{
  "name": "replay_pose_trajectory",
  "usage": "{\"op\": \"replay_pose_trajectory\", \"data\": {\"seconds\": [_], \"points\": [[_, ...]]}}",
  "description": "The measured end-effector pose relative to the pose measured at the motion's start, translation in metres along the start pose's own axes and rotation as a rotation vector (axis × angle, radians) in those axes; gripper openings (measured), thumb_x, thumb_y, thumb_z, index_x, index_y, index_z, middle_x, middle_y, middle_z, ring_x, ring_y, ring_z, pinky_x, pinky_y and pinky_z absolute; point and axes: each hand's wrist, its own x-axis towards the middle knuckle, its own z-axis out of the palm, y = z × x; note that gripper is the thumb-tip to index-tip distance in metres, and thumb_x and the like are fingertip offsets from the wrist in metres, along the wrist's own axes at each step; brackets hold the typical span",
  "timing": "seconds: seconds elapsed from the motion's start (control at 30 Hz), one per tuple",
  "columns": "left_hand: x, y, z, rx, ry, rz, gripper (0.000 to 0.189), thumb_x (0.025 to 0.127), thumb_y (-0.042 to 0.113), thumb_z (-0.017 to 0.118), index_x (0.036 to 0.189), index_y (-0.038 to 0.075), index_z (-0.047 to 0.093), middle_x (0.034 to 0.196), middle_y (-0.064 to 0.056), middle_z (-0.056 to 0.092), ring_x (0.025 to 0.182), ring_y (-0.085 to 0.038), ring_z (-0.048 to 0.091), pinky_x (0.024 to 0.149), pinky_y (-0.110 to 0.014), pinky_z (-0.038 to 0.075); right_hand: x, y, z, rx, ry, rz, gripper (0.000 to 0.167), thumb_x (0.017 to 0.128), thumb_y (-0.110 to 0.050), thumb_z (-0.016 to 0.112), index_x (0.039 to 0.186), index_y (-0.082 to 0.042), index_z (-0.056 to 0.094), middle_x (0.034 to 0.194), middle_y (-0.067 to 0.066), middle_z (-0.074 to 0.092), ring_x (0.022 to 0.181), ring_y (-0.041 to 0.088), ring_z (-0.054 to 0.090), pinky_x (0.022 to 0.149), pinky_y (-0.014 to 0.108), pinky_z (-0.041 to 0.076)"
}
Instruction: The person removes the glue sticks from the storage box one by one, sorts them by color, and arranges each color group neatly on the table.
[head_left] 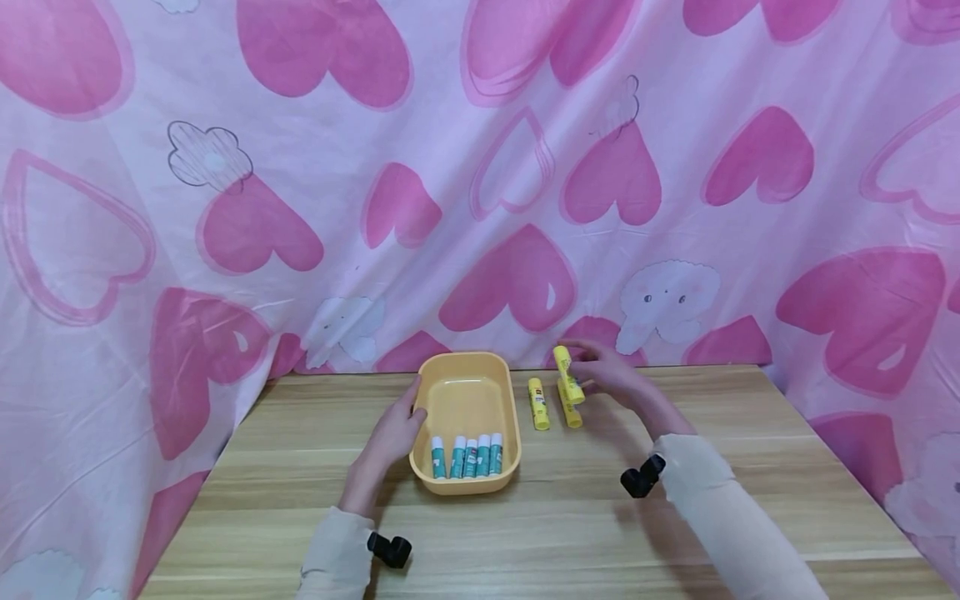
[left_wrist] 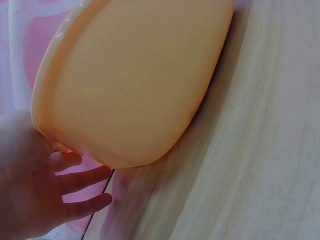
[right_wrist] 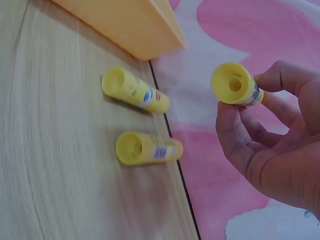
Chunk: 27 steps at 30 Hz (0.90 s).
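A yellow-orange plastic tray [head_left: 468,404] sits on the table with several teal, white-capped glue sticks [head_left: 471,458] lined up in its near end. My left hand [head_left: 392,429] grips the tray's left rim, thumb over the edge; in the left wrist view its other fingers [left_wrist: 85,180] spread beside the outer wall. To the right of the tray, my right hand [head_left: 611,375] pinches a yellow glue stick [right_wrist: 235,85] between thumb and fingers, raised off the table. Two more yellow glue sticks, one nearer the tray [head_left: 537,404] and one partly behind the held stick [head_left: 573,414], lie on the wood.
The wooden table [head_left: 555,525] ends at the back against a pink curtain [head_left: 510,275] printed with hearts. Black cameras [head_left: 390,550] are strapped at both wrists over light sleeves.
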Motion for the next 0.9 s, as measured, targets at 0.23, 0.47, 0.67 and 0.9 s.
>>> {"op": "replay_pose_trajectory", "data": {"seconds": [0.23, 0.47, 0.67, 0.9], "points": [[0.0, 0.0, 0.0, 0.002, -0.002, -0.008, 0.063, 0.101, 0.014, 0.046, 0.158, 0.008, 0.022, 0.161, -0.015, 0.031, 0.144, -0.033, 0.037, 0.12, -0.051, 0.03, -0.007, 0.012, -0.013, 0.0, 0.03, 0.02, 0.062, 0.096, -0.014, 0.056, 0.154, -0.014, 0.034, 0.128, 0.018, 0.043, 0.1, 0.026, 0.053, 0.083, 0.04, 0.057], [-0.001, 0.001, -0.001, 0.0, -0.013, -0.021, 0.062, 0.102, 0.014, 0.046, 0.159, 0.008, 0.021, 0.161, -0.014, 0.031, 0.145, -0.033, 0.036, 0.12, -0.051, 0.03, -0.01, 0.025, -0.022, -0.021, 0.052, 0.048, 0.063, 0.096, -0.012, 0.055, 0.155, -0.01, 0.031, 0.123, 0.017, 0.044, 0.096, 0.026, 0.051, 0.08, 0.039, 0.056], [-0.001, 0.003, -0.002, -0.008, -0.015, -0.027, 0.062, 0.102, 0.016, 0.046, 0.159, 0.009, 0.021, 0.162, -0.013, 0.03, 0.146, -0.032, 0.035, 0.12, -0.05, 0.029, -0.008, 0.035, -0.025, -0.038, 0.055, 0.081, 0.062, 0.096, -0.014, 0.056, 0.153, -0.01, 0.034, 0.135, 0.021, 0.041, 0.096, 0.026, 0.053, 0.079, 0.037, 0.057], [0.0, 0.0, 0.0, -0.007, -0.005, -0.017, 0.063, 0.101, 0.013, 0.046, 0.159, 0.008, 0.02, 0.161, -0.015, 0.031, 0.144, -0.033, 0.037, 0.119, -0.05, 0.031, -0.007, 0.048, -0.029, -0.054, 0.041, 0.063, 0.06, 0.096, -0.012, 0.055, 0.152, -0.006, 0.035, 0.13, 0.021, 0.044, 0.087, 0.022, 0.053, 0.073, 0.036, 0.057]]}}
